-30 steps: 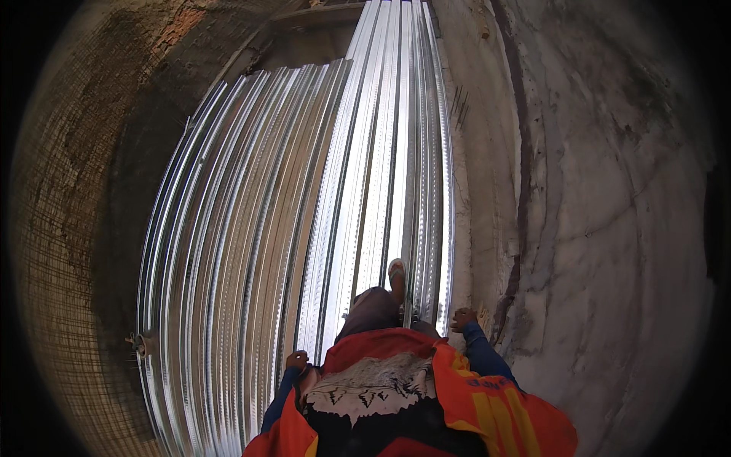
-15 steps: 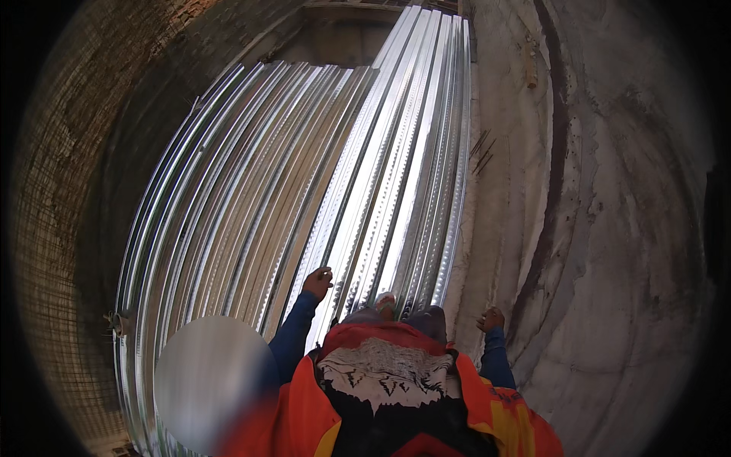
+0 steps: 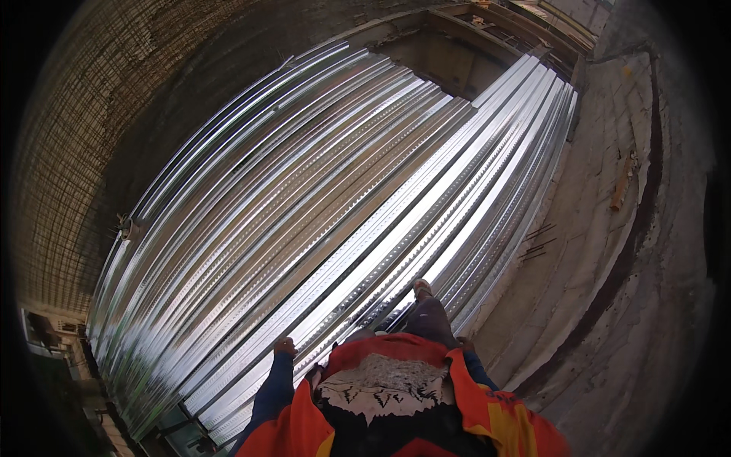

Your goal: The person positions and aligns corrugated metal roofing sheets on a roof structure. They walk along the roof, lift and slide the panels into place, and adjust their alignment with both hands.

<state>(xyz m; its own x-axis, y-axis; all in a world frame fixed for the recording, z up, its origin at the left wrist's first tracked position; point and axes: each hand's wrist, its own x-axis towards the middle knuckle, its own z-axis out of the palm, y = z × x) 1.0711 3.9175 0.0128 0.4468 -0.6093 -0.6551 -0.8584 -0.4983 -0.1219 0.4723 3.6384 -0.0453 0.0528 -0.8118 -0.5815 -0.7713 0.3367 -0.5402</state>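
Long, shiny corrugated metal decking sheets (image 3: 365, 259) lie side by side beneath me, their ribs running from lower left to upper right. My left hand (image 3: 285, 346) hangs over the brighter sheets with its fingers curled in and nothing visible in them. Close to my right leg, little of my right hand (image 3: 465, 344) shows; its fingers cannot be made out. One foot (image 3: 422, 288) stands forward on the decking. My orange and yellow vest (image 3: 487, 404) fills the lower edge.
A rough concrete surface (image 3: 579, 251) borders the decking on the right, with thin rods (image 3: 537, 242) and a wood scrap (image 3: 623, 183) on it. Beyond the sheets is a recessed opening (image 3: 434, 57) with timber beams (image 3: 518, 30). Mesh of reinforcing bars (image 3: 76, 152) stands at left.
My view has turned left, so the sheets now slant up to the right. Both hands are closer to my body, and one foot has come forward. A left-hand edge with an opening beyond has come into view.
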